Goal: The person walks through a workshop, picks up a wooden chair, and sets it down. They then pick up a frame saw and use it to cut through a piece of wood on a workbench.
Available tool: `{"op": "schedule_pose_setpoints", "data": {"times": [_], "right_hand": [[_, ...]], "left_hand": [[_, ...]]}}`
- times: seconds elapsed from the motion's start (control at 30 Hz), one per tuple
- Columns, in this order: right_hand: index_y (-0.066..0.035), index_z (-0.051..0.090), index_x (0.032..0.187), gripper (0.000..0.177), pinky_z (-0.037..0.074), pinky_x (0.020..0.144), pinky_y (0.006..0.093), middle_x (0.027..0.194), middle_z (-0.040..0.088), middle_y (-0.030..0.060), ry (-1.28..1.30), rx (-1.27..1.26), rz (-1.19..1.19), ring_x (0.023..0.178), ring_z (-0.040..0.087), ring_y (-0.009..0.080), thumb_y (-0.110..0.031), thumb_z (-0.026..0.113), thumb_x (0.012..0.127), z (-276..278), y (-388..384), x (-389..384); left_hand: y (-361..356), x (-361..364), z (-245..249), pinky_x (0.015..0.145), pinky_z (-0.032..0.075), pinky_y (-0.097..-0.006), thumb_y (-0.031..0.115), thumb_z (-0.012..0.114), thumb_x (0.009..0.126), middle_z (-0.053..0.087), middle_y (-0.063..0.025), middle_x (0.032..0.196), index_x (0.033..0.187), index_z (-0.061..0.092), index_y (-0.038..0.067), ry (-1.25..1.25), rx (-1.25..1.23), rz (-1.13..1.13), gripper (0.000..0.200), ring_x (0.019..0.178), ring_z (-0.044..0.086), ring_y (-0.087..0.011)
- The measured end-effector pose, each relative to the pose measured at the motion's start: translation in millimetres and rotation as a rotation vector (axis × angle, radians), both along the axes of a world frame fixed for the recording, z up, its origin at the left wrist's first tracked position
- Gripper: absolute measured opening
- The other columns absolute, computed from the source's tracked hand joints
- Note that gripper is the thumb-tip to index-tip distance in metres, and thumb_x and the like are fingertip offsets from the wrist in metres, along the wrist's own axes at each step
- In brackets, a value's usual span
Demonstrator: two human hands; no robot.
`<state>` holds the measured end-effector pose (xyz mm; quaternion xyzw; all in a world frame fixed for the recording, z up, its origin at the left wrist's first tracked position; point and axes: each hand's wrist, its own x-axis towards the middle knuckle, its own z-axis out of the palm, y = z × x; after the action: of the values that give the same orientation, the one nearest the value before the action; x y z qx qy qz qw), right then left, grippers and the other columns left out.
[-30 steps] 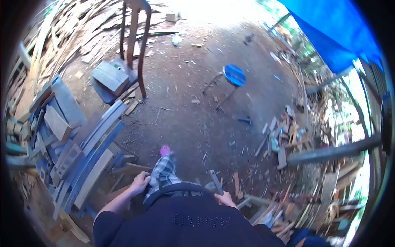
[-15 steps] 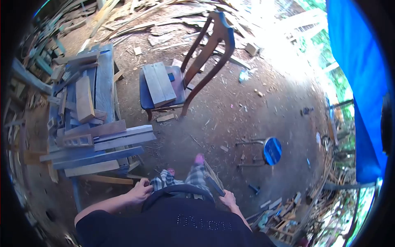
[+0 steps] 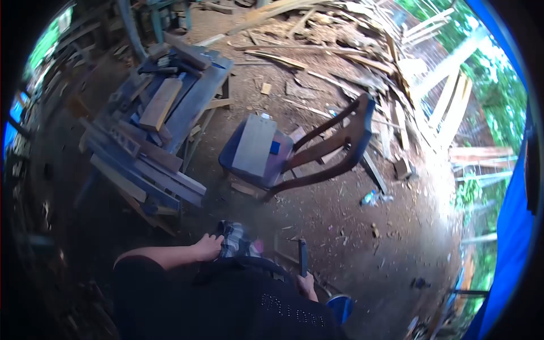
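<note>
My left hand (image 3: pixel 208 247) is beside the plaid trousers (image 3: pixel 233 233) at my thigh. Its fingers are curled, and whatever may be in them is hidden. My right hand (image 3: pixel 306 285) grips a dark flat bar (image 3: pixel 303 256) that points up and away from me; its exact kind does not show. Ahead stands a wooden chair (image 3: pixel 334 144) with a curved back. On its seat lie a wide grey board (image 3: pixel 255 145) and a small blue item (image 3: pixel 275 148). A round blue-topped stool (image 3: pixel 340 309) is just beyond my right hand.
To the left, a workbench (image 3: pixel 207 85) carries several planks and a thick wood block (image 3: pixel 161 105). Scrap wood (image 3: pixel 351 68) is piled at the back. Offcuts and shavings litter the dirt floor (image 3: pixel 340 209). A blue tarp (image 3: pixel 513 226) hangs at the right.
My view has swung to the right-hand side less and tilted, so bench and chair appear farther right. The stool now shows close to my right hand. The bar stays in my right hand, now more upright.
</note>
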<state>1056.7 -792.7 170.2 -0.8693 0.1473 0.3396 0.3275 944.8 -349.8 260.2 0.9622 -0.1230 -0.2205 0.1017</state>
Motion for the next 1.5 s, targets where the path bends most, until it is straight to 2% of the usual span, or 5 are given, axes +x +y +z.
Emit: {"op": "schedule_pose_setpoints", "data": {"times": [0.57, 0.63, 1.03, 1.17, 1.5], "right_hand": [[-0.016, 0.064, 0.116, 0.045, 0.05, 0.092, 0.0458, 0.113, 0.066, 0.015, 0.158, -0.235, 0.31, 0.108, 0.062, 0.0335, -0.039, 0.066, 0.078, 10, -27, 114], [-0.016, 0.064, 0.115, 0.043, 0.05, 0.092, 0.0465, 0.112, 0.066, 0.0145, 0.177, -0.22, 0.266, 0.108, 0.062, 0.0332, -0.038, 0.066, 0.078, 14, -26, 122], [-0.015, 0.065, 0.118, 0.05, 0.049, 0.094, 0.0445, 0.107, 0.067, 0.0188, 0.074, -0.14, 0.099, 0.105, 0.063, 0.0354, -0.041, 0.068, 0.075, 5, -22, 155], [-0.015, 0.065, 0.118, 0.05, 0.049, 0.094, 0.0445, 0.107, 0.068, 0.0189, 0.074, -0.139, 0.094, 0.104, 0.063, 0.0361, -0.041, 0.067, 0.075, -8, -26, 169], [-0.007, 0.065, 0.112, 0.05, 0.052, 0.082, 0.0438, 0.095, 0.069, 0.0191, -0.011, -0.125, 0.216, 0.092, 0.067, 0.0355, -0.04, 0.069, 0.074, -8, -44, 175]], "left_hand": [[74, 144, 24, 0.075, 0.055, -0.0378, 0.009, 0.08, 0.054, 0.064, -0.0127, 0.106, 0.088, 0.065, 0.002, -0.329, -0.307, -0.102, 0.039, 0.094, 0.063, -0.0269], [87, 153, 24, 0.077, 0.052, -0.0401, 0.019, 0.066, 0.08, 0.064, -0.0118, 0.106, 0.128, 0.06, 0.022, -0.298, -0.548, 0.114, 0.048, 0.092, 0.063, -0.0294], [87, 247, 147, 0.092, 0.047, -0.0436, 0.008, 0.056, 0.085, 0.057, -0.0148, 0.126, 0.12, 0.059, 0.002, -0.273, -0.55, -0.417, 0.036, 0.109, 0.057, -0.0313], [70, 297, 219, 0.097, 0.046, -0.0406, 0.022, 0.08, 0.069, 0.058, -0.0197, 0.125, 0.122, 0.06, 0.013, 0.232, -0.631, 0.191, 0.057, 0.108, 0.059, -0.0282], [67, 425, -30, 0.073, 0.051, -0.0384, 0.02, 0.078, 0.071, 0.058, -0.013, 0.079, 0.082, 0.063, 0.0, -0.212, -0.582, 0.476, 0.027, 0.078, 0.062, -0.0272]]}}
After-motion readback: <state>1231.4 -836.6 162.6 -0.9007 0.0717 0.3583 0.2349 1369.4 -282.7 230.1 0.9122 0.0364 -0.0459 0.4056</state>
